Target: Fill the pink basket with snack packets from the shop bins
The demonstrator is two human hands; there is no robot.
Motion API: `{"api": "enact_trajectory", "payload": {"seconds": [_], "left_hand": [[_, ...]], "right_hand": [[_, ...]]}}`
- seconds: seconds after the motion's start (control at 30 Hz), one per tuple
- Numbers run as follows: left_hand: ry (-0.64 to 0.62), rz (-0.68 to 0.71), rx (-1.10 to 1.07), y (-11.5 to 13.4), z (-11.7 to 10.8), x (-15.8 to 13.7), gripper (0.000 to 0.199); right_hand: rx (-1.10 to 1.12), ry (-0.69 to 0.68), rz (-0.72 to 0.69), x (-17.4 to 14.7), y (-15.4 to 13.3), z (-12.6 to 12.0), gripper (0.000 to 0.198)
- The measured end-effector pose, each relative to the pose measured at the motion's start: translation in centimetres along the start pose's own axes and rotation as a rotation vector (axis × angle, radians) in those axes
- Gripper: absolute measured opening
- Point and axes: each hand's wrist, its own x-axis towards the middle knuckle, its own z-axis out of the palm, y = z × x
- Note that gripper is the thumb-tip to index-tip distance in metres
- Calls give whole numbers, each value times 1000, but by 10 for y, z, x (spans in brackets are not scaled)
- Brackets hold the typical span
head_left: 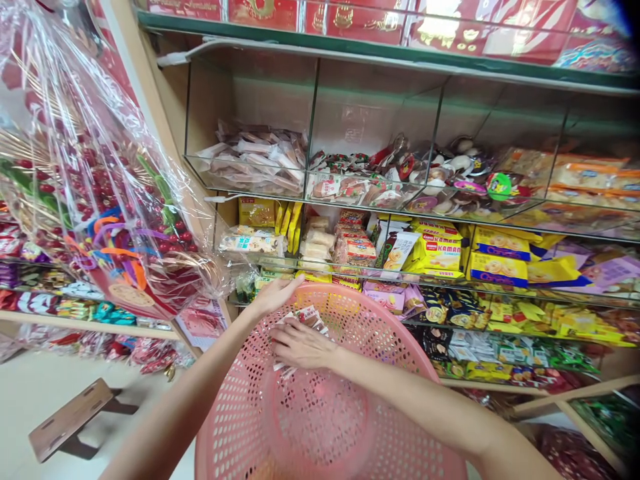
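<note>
Head view: at left, a wooden stool (73, 420) stands on the floor, near a wrapped bouquet (115, 200). Centrally, the left hand (279, 295) is at a pink basket's (400, 333) rim, grip indeterminable; the right hand (301, 344), fingers extended, lies over packets (313, 316) inside. Rightward, shelves (490, 385) hold snacks (440, 248).

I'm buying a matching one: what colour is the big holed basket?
The basket is pink, as the head view shows.
</note>
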Motion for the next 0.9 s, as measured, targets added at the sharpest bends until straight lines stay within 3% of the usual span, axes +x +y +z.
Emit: {"api": "enact_trajectory", "payload": {"seconds": [0.3,0.6,0.73,0.9], "left_hand": [[-27,3,32,5,-2,-1,67],[-13,26,98,8,-8,-4,64],[-14,26,88,9,-9,-4,65],[-7,43,78,11,-9,-5,66]], "right_hand": [[114,-22,83,2,4,-2,21],[332,9,236,5,5,-13,32],[271,38,225,4,6,-12,35],[96,141,89,11,-7,-12,33]]}}
